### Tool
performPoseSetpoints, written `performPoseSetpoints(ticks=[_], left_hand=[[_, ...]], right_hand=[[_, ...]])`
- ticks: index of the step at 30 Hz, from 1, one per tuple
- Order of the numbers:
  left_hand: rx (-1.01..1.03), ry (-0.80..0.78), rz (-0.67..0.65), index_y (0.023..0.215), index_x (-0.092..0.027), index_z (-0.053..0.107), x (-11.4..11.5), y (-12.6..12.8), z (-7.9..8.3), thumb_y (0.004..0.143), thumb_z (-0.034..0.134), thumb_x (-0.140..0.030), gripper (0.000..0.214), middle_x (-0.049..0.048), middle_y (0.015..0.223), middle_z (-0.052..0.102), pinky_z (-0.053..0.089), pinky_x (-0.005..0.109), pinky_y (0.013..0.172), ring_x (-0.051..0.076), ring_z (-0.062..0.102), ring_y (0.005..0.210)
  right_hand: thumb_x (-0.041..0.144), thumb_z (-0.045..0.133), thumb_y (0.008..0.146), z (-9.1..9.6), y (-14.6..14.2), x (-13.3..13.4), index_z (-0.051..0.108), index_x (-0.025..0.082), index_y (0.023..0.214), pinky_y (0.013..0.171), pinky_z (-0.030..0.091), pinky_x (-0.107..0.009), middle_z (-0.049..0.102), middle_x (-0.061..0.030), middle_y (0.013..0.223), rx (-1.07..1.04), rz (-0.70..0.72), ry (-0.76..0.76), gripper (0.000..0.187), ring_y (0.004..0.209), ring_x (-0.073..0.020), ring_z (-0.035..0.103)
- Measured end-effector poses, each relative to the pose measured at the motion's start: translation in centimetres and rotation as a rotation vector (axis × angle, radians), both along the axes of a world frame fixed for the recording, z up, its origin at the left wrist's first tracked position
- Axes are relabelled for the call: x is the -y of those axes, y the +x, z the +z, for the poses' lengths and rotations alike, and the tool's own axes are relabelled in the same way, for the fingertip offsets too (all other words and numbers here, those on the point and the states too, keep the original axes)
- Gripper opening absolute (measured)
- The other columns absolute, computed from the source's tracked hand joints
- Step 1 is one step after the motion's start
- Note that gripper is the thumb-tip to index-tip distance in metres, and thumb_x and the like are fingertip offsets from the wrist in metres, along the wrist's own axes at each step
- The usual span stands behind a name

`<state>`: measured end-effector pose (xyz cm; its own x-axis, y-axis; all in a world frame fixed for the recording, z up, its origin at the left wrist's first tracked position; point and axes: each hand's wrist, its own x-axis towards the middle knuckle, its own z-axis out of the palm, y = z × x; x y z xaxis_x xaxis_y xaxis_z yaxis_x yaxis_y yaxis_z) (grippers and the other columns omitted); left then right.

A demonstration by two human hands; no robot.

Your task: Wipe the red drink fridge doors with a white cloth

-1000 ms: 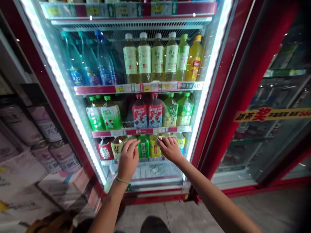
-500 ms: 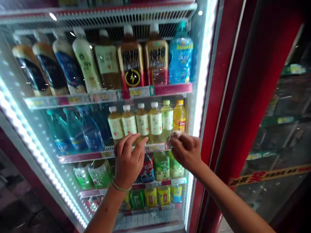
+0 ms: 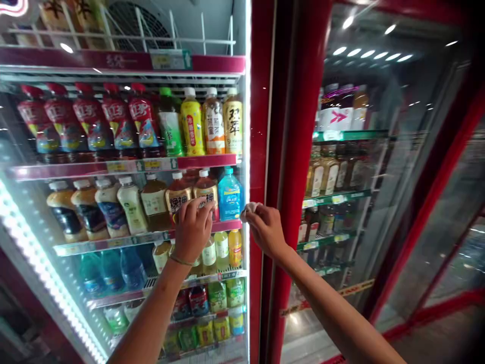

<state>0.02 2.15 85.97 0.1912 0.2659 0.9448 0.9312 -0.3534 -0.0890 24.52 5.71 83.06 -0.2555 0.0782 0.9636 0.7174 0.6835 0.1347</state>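
Note:
My right hand [image 3: 268,228] is closed on a crumpled white cloth [image 3: 250,207], which pokes out past the fingertips; it could also be a tissue. That hand is at the right edge of the lit drinks fridge, where the glass meets the red door frame [image 3: 258,126]. My left hand [image 3: 194,230], with a thin band at the wrist, is open with its fingers apart and holds nothing. It is in front of the gold-and-red drink bottles [image 3: 178,194], at the glass. Whether its fingertips touch the glass is unclear. A blue bottle [image 3: 230,197] stands behind the glass between the hands.
Behind the glass, shelves carry red-capped bottles [image 3: 113,119], brown-and-dark bottles [image 3: 87,207] and teal-blue bottles [image 3: 109,268]. A bright light strip [image 3: 41,268] runs down the left side. To the right stands a second red-framed glass fridge [image 3: 401,202] with bottles on green-edged shelves.
The view has tilted up and turned right, showing upper shelves and more of the second fridge. Both hands have moved up the glass, the right one still gripping the white cloth.

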Motion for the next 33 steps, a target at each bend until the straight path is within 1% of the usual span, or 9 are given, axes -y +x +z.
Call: performPoseSetpoints(ticks=[2, 5, 8, 11, 14, 17, 21, 27, 33], left_hand=[[-0.019, 0.001, -0.069, 0.125, -0.024, 0.068, -0.4, 3.2, 1.5, 0.097, 0.056, -0.018, 0.031, 0.0111, 0.129, 0.064, 0.047, 0.051, 0.110, 0.029, 0.055, 0.122], [-0.055, -0.015, -0.199, 0.126, -0.023, 0.067, -0.8, 8.1, 2.7, 0.098, 0.055, -0.017, 0.031, 0.0109, 0.127, 0.065, 0.049, 0.049, 0.109, 0.027, 0.057, 0.121], [-0.073, -0.089, -0.343, 0.130, -0.022, 0.064, -0.8, 12.2, 3.2, 0.099, 0.053, -0.018, 0.034, 0.0093, 0.122, 0.066, 0.052, 0.044, 0.108, 0.024, 0.060, 0.117], [-0.030, -0.190, -0.429, 0.132, -0.022, 0.063, -1.2, 14.9, 3.7, 0.098, 0.054, -0.017, 0.036, 0.0088, 0.121, 0.067, 0.052, 0.043, 0.110, 0.024, 0.061, 0.117], [0.065, -0.267, -0.446, 0.133, -0.024, 0.062, -2.0, 16.8, 4.5, 0.096, 0.055, -0.017, 0.038, 0.0084, 0.125, 0.066, 0.051, 0.045, 0.113, 0.024, 0.061, 0.122], [0.144, -0.290, -0.438, 0.142, -0.023, 0.055, -2.5, 18.5, 4.7, 0.097, 0.056, -0.022, 0.045, 0.0107, 0.132, 0.063, 0.054, 0.043, 0.110, 0.023, 0.064, 0.121], [0.207, -0.311, -0.429, 0.147, -0.022, 0.051, -1.7, 21.7, 3.4, 0.097, 0.056, -0.026, 0.050, 0.0134, 0.138, 0.059, 0.054, 0.045, 0.111, 0.025, 0.062, 0.126], [0.117, -0.211, -0.381, 0.143, -0.022, 0.055, 0.2, 27.0, 0.2, 0.097, 0.055, -0.018, 0.047, 0.0137, 0.140, 0.056, 0.048, 0.051, 0.118, 0.028, 0.055, 0.134], [0.084, -0.167, -0.417, 0.134, -0.024, 0.061, -0.7, 32.5, 0.7, 0.099, 0.053, -0.018, 0.037, 0.0110, 0.133, 0.062, 0.052, 0.049, 0.113, 0.027, 0.059, 0.127]], right_hand=[[0.019, 0.057, 0.094, 1.8, 3.2, 0.2, 0.065, 0.029, 0.116, 0.086, 0.047, -0.038, 0.058, -0.0059, 0.116, -0.212, 0.059, -0.010, 0.026, 0.103, -0.0226, 0.057], [0.020, 0.055, 0.090, 3.2, 7.9, -0.2, 0.061, 0.028, 0.117, 0.097, 0.047, -0.042, 0.054, -0.0057, 0.117, -0.568, 0.098, -0.110, 0.029, 0.109, -0.0226, 0.055], [0.022, 0.050, 0.086, 3.9, 11.1, -1.0, 0.060, 0.026, 0.115, 0.100, 0.045, -0.042, 0.057, -0.0033, 0.111, -0.710, 0.150, -0.267, 0.031, 0.107, -0.0210, 0.054], [0.022, 0.049, 0.085, 4.9, 12.9, -1.6, 0.060, 0.025, 0.113, 0.100, 0.045, -0.041, 0.057, -0.0035, 0.110, -0.698, 0.142, -0.337, 0.030, 0.106, -0.0212, 0.053], [0.020, 0.047, 0.086, 5.6, 13.8, -1.5, 0.058, 0.025, 0.117, 0.101, 0.045, -0.041, 0.053, -0.0054, 0.112, -0.678, 0.073, -0.328, 0.033, 0.107, -0.0216, 0.052], [0.017, 0.050, 0.086, 5.6, 14.5, -0.8, 0.060, 0.025, 0.118, 0.094, 0.050, -0.037, 0.052, -0.0063, 0.112, -0.541, 0.062, -0.366, 0.035, 0.100, -0.0211, 0.056], [0.012, 0.054, 0.085, 3.9, 16.7, 0.0, 0.064, 0.026, 0.117, 0.092, 0.052, -0.035, 0.056, -0.0073, 0.111, -0.337, 0.068, -0.410, 0.037, 0.101, -0.0217, 0.059], [0.012, 0.053, 0.085, 1.9, 24.1, -1.0, 0.068, 0.024, 0.110, 0.097, 0.049, -0.043, 0.059, -0.0092, 0.113, -0.251, -0.001, -0.406, 0.032, 0.105, -0.0252, 0.055], [0.010, 0.053, 0.083, 2.7, 30.2, -2.0, 0.064, 0.024, 0.111, 0.093, 0.051, -0.039, 0.055, -0.0088, 0.109, -0.345, -0.041, -0.331, 0.034, 0.104, -0.0243, 0.056]])
